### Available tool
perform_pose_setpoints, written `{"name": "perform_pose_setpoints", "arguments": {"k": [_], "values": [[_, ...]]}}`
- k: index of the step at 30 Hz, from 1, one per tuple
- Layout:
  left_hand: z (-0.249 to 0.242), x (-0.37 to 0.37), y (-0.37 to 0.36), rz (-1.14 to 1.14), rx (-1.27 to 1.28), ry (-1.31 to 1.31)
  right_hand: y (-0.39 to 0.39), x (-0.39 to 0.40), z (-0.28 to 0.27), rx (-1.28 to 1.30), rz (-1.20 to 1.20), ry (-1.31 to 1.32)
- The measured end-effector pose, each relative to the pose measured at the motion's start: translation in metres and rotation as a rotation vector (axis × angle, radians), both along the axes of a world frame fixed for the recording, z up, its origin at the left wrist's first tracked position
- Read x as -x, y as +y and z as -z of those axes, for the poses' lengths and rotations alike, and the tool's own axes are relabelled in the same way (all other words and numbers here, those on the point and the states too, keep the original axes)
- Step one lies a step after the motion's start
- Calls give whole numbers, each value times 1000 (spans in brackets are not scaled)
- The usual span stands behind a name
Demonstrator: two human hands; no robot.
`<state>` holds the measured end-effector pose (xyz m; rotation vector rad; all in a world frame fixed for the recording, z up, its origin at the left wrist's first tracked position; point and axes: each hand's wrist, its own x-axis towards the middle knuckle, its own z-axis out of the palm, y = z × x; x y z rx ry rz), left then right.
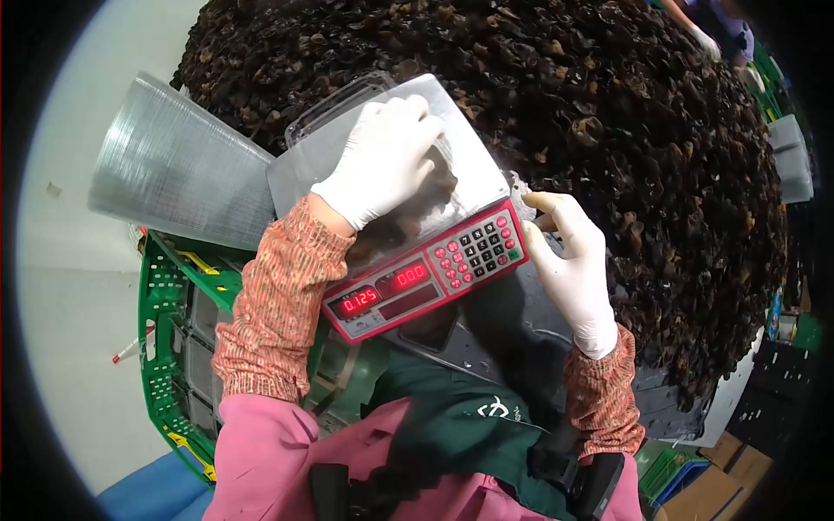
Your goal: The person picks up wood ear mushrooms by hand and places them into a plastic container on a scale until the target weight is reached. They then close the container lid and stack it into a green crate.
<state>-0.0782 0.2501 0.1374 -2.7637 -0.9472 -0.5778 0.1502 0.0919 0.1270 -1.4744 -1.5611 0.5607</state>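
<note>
My left hand [382,161], in a white glove, is over the metal plate of a red digital scale [426,269], its fingers curled down; what they hold, if anything, is hidden. A clear plastic container [334,108] lies at the plate's far left edge, partly behind this hand. The scale's display [360,300] glows red and reads 0.125. To the right of the scale, my right hand [569,260], also gloved, has its thumb and fingers apart beside the plate's corner. A large heap of dark, wet-looking pieces [599,130] rises behind the scale.
A long nested stack of clear containers [178,165] leans at the left. Below it stands a green crate [165,304] with clear boxes inside. Another person's gloved hand [705,43] is at the top right. Cardboard [708,495] lies at the lower right.
</note>
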Motion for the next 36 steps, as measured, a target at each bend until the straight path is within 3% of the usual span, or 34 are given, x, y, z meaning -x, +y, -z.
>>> {"name": "perform_pose_setpoints", "arguments": {"k": [4,10,14,15,18,20,22,23,24,25,26,27,29,30,32,36], "values": [[-10,2,-10,-179,28,2,-14,-13,9,12,31,17],[28,8,1,-245,13,98,-28,-15,14,84,52,79],[4,15,2,-287,131,-113,-38,-21,11,46,64,62],[-5,23,2,-180,-12,-300,-42,-23,11,36,71,58],[-34,9,-32,49,33,-450,-56,-25,7,107,99,190],[-58,-3,-74,177,50,-547,-66,-25,15,268,-25,618],[-57,-25,-123,172,321,-296,-74,-19,20,410,-166,1167],[-57,-36,-147,158,443,-164,-81,-7,15,391,-230,1305],[-30,-48,-166,228,535,-193,-92,2,12,438,-104,1418],[-4,-60,-184,295,630,-220,-109,-4,20,473,-104,1385],[9,-64,-206,273,551,-286,-127,-16,35,507,-101,1351],[24,-69,-222,362,738,-407,-149,-24,53,314,-37,813],[36,-72,-246,468,903,-487,-187,-46,51,369,114,532],[43,-71,-252,498,1045,-559,-202,-60,34,617,211,786],[51,-68,-246,399,1050,-676,-247,-74,24,702,389,786],[59,-53,-218,277,893,-547,-321,-101,2,903,636,335]]}}
